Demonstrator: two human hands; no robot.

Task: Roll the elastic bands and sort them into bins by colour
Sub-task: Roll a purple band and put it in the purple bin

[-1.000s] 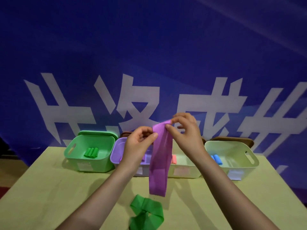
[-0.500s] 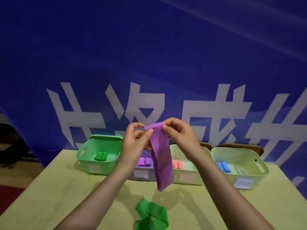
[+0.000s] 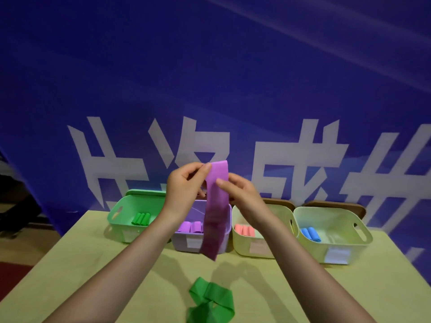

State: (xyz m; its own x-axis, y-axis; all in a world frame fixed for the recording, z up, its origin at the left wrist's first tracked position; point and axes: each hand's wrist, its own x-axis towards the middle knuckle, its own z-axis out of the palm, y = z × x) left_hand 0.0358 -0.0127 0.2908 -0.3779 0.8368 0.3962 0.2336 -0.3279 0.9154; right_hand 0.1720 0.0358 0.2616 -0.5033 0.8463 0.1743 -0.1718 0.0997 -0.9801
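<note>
Both hands were raised above the surface (image 3: 70, 264), the left hand (image 3: 184, 185) pinching the top edge of the purple band (image 3: 215, 206) and the right hand (image 3: 242, 194) pinching it just below — the strip hung straight down in front of the purple bin (image 3: 184, 243). Four bins stood in a row at 12 o'clock — the green bin (image 3: 121, 220), the purple one, then two pale bins (image 3: 256, 248) (image 3: 335, 250) holding pink rolls (image 3: 245, 230) and blue rolls (image 3: 310, 233). A loose green band (image 3: 210, 299) lay at 6 o'clock.
</note>
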